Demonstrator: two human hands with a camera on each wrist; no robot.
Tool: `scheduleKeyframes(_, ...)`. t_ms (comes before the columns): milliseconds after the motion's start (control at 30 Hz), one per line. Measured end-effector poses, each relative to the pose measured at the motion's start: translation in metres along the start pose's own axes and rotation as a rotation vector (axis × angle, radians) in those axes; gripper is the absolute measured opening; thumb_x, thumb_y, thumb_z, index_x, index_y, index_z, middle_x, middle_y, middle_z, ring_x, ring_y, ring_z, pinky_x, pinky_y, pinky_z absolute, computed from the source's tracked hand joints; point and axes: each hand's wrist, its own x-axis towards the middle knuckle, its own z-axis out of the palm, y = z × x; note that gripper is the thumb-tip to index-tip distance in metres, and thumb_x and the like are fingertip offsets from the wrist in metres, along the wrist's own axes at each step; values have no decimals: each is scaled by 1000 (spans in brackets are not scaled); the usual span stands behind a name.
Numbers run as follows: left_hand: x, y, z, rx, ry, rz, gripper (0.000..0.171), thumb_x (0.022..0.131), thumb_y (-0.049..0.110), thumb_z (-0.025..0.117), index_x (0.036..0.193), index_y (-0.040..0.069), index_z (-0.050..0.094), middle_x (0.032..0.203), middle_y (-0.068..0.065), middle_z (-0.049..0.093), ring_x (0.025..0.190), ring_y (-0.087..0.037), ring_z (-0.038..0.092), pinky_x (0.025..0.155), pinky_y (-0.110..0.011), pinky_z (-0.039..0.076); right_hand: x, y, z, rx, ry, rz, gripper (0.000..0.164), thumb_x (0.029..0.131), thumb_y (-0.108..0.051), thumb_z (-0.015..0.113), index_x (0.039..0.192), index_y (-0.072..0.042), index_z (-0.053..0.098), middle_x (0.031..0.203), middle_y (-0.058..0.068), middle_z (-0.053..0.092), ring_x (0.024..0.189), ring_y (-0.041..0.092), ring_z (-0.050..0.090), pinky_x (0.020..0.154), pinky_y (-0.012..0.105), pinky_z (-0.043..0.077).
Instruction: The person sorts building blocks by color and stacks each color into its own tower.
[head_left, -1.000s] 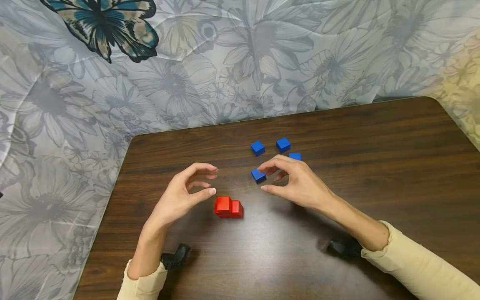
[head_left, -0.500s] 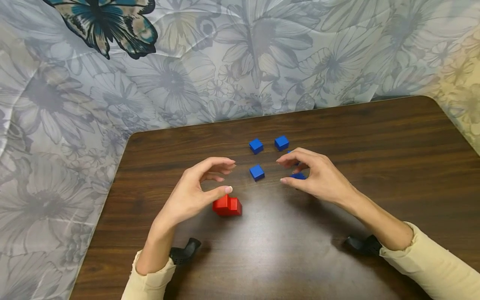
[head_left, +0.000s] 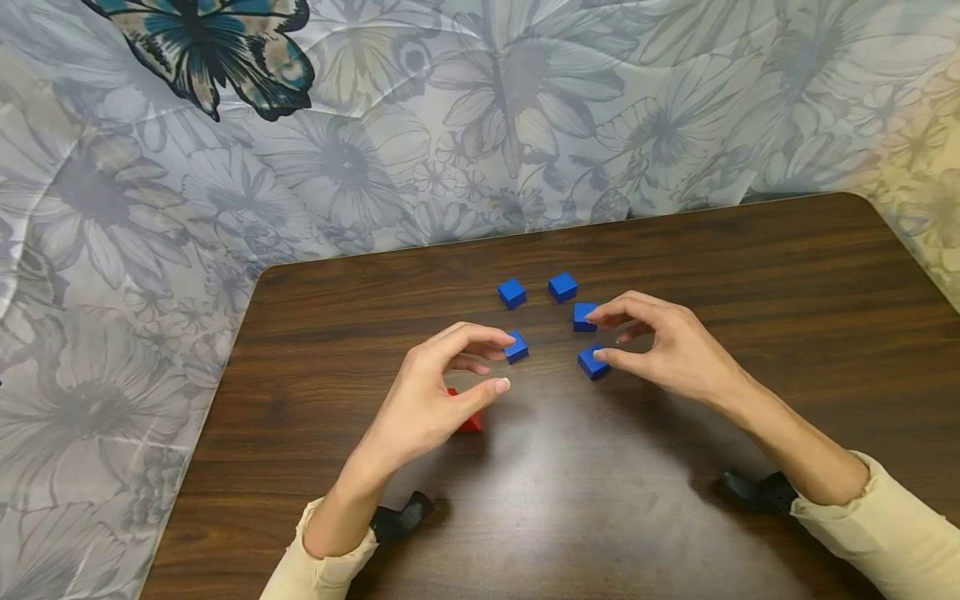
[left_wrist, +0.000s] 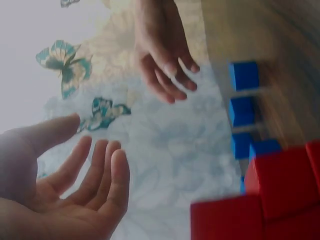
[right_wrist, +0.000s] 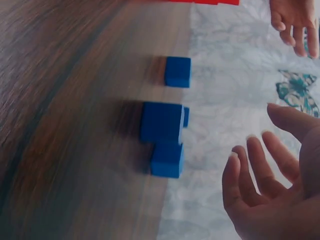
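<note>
My left hand [head_left: 427, 408] hovers over the red blocks [head_left: 470, 421], its fingers loosely curved with nothing between them. In the head view it hides most of the red blocks, which the left wrist view shows as a joined or stacked red cluster [left_wrist: 285, 187]. My right hand [head_left: 675, 350] hangs to the right of the blue cubes, fingers bent gently and holding nothing. Its thumb and fingertips overlap the near right blue cube [head_left: 591, 363] and the one behind it [head_left: 582, 317] in view. Another blue cube [head_left: 517, 348] lies just beyond my left fingertips.
Two more blue cubes lie farther back, one at left [head_left: 512, 293] and one at right [head_left: 562, 287]. All sit on a dark wood table [head_left: 750, 275]. A floral cloth [head_left: 525, 100] with a butterfly hangs behind it. A black wrist device [head_left: 405, 517] shows at each cuff.
My left hand has moved right, now covering most of the red blocks. My right hand has moved right, away from the left blue cube, uncovering cubes it hid. The cubes stay put.
</note>
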Motion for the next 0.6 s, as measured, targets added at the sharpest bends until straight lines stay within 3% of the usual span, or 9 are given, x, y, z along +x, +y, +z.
scheduleKeyframes(167,5,0,18,-18,13,-4,38,85,-1,76,120,10,65,116,3,65,104,-12,63,85,-32,56,-5,7,-6,7,5,4,40,80,-11,85,114,-24,68,110,-13,65,100,12,63,79,20,52)
scheduleKeyframes(367,6,-5,38,-10,-26,-41,47,86,3,75,129,16,60,126,6,60,112,-14,59,87,-27,54,-9,16,-9,-9,-6,18,40,80,-10,84,115,-22,68,110,-11,66,99,10,62,78,20,52)
scheduleKeyframes(600,6,-10,54,-6,-23,-74,42,87,6,76,125,17,63,120,8,62,114,-16,59,89,-27,53,-12,24,-10,-5,-18,45,39,81,-11,84,115,-20,69,110,-4,67,97,18,64,79,20,51)
